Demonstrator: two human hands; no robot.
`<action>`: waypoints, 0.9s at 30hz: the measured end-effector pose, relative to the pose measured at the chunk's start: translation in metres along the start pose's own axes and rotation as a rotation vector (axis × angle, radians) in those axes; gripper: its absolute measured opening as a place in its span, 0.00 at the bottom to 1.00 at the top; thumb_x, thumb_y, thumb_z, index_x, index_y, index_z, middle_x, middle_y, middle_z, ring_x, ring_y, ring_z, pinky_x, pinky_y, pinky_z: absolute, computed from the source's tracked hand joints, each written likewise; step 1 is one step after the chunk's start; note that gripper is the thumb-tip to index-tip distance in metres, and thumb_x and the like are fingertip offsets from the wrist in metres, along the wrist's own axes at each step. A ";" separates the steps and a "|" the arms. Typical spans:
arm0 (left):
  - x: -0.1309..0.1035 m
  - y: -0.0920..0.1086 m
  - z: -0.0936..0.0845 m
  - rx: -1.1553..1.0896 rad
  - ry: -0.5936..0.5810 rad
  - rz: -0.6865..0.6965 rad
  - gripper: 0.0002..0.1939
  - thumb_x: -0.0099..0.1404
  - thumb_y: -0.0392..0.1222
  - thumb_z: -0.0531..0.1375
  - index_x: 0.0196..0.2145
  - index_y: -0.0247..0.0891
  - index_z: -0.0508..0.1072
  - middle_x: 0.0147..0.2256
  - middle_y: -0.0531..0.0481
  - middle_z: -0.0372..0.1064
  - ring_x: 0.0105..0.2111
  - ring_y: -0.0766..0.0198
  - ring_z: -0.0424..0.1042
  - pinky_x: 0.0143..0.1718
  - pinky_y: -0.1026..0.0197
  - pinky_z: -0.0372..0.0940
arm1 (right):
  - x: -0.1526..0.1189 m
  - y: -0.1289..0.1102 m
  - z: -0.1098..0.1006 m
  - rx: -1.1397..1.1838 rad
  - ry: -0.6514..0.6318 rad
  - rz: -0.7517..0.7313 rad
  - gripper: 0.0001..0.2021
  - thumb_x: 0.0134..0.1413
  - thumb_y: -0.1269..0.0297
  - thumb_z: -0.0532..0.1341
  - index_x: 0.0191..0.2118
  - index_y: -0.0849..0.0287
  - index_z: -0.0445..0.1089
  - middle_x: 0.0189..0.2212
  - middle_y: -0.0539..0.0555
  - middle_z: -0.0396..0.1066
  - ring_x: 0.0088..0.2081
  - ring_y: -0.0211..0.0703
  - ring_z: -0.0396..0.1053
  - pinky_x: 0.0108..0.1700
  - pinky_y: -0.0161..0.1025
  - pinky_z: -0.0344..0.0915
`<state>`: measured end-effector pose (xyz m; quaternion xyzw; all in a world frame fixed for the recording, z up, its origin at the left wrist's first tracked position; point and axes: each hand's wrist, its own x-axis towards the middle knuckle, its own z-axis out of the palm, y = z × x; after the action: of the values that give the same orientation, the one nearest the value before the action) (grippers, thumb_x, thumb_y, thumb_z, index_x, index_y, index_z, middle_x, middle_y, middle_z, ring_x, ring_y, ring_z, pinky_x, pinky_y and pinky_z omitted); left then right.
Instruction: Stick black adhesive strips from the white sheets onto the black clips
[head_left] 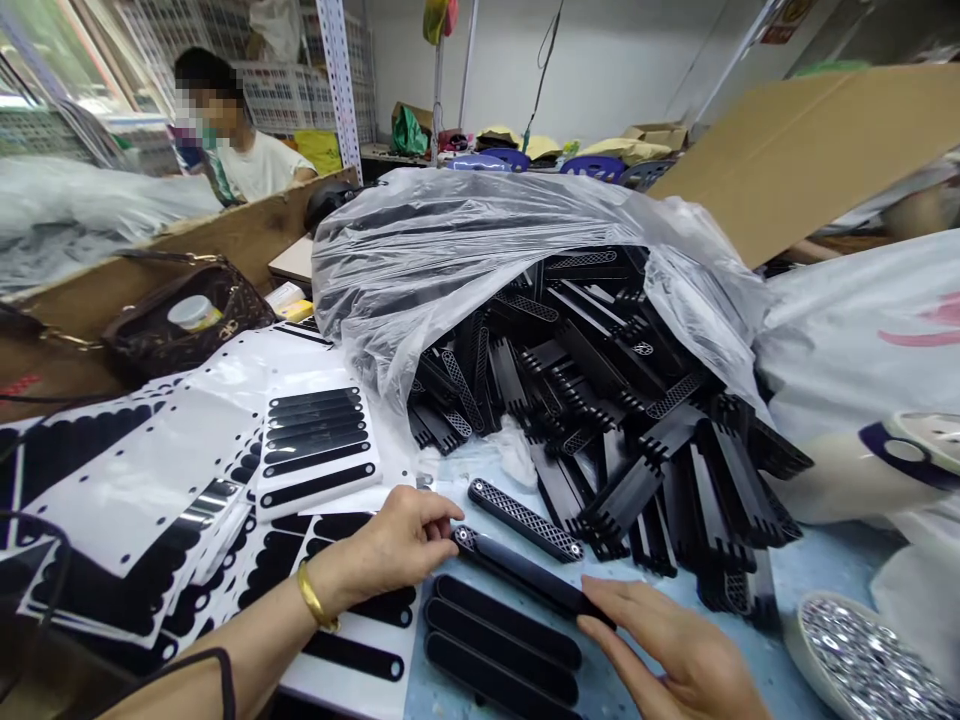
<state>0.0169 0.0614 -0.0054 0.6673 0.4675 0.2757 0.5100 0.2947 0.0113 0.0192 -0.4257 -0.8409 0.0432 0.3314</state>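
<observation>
A long black plastic bar [517,568] with a rounded, patterned left end lies slantwise between my two hands. My right hand [675,645] grips its right end between thumb and fingers. At its left end, my left hand [397,540] is closed in a pinch, fingertips against the bar; whether a thin film is also between them I cannot tell. Just behind lies another bar with a silver mesh pattern [525,518]. In front, several smooth black bars [502,640] are laid side by side. Sheets of black strip stickers [319,430] are spread left of my left hand.
A large clear plastic bag [450,220] spills a heap of black bars [577,370] across the blue table [817,560]. A bowl of shiny silver pieces [862,650] stands at right. A brown handbag [187,310] is at left, a cardboard flap [810,150] behind. Another person [255,160] sits beyond.
</observation>
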 end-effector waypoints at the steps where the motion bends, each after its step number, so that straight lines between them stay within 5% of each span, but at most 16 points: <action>1: 0.000 0.000 0.000 -0.018 -0.008 -0.002 0.11 0.53 0.31 0.58 0.32 0.33 0.80 0.22 0.53 0.67 0.23 0.67 0.64 0.25 0.67 0.59 | 0.003 -0.001 0.001 0.004 -0.005 -0.010 0.08 0.58 0.67 0.61 0.38 0.52 0.78 0.31 0.51 0.81 0.30 0.42 0.79 0.33 0.32 0.77; 27: 0.001 0.001 0.003 -0.098 -0.003 -0.078 0.10 0.54 0.33 0.59 0.34 0.32 0.79 0.21 0.55 0.64 0.22 0.69 0.62 0.23 0.69 0.57 | 0.008 -0.001 0.022 -0.054 -0.098 -0.051 0.10 0.59 0.72 0.56 0.37 0.56 0.75 0.30 0.53 0.80 0.30 0.43 0.78 0.33 0.36 0.75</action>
<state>0.0203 0.0604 -0.0058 0.6233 0.4783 0.2770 0.5531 0.2775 0.0213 0.0070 -0.4102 -0.8675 0.0327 0.2794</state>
